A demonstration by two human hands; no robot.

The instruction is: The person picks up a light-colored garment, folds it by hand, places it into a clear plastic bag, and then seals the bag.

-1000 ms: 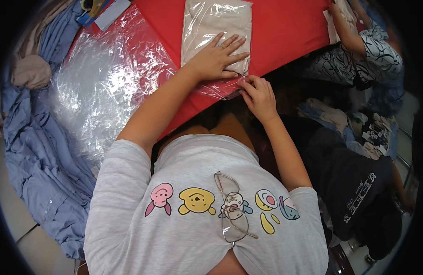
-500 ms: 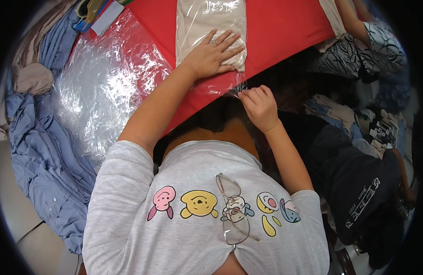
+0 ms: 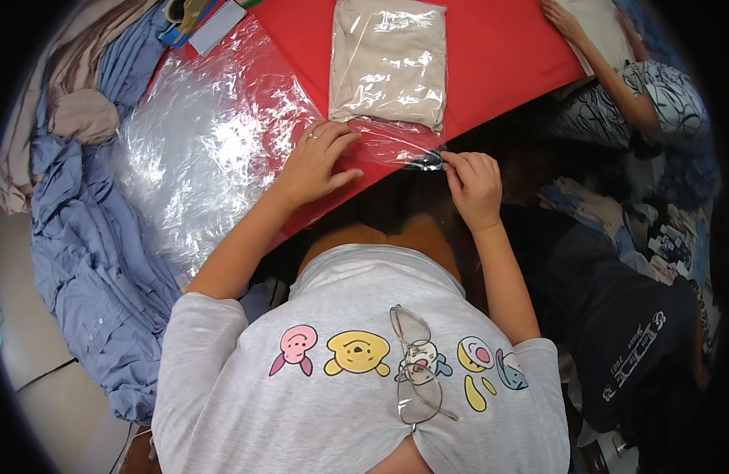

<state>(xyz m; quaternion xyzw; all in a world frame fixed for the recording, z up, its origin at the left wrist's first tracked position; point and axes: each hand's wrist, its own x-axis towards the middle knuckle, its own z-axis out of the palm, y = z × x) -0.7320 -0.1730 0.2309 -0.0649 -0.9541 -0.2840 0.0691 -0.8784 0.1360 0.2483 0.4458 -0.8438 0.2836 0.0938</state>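
A folded beige garment [image 3: 388, 63] lies inside a clear plastic bag on the red tabletop [image 3: 491, 71]. The bag's loose end [image 3: 388, 141] stretches past the garment toward me, over the table's near edge. My right hand [image 3: 477, 189] pinches the right corner of that loose end between thumb and fingers. At its left side rests my left hand [image 3: 321, 162], palm down, with the thumb apart and the fingers stretched out. Whether its fingertips touch the film is hard to tell.
Left of my arm lie clear plastic bags [image 3: 214, 134], below a small notebook [image 3: 217, 28] and a tape dispenser [image 3: 179, 14]. Blue garments [image 3: 88, 237] are heaped along the left. Across at right, another person's hand [image 3: 562, 20] is near beige cloth; someone in a dark shirt [image 3: 609, 316] is close on my right.
My left hand has lifted off the bagged garment and come down to the left of the bag's loose end. My right hand keeps its pinch on the corner. The whole view has shifted slightly.
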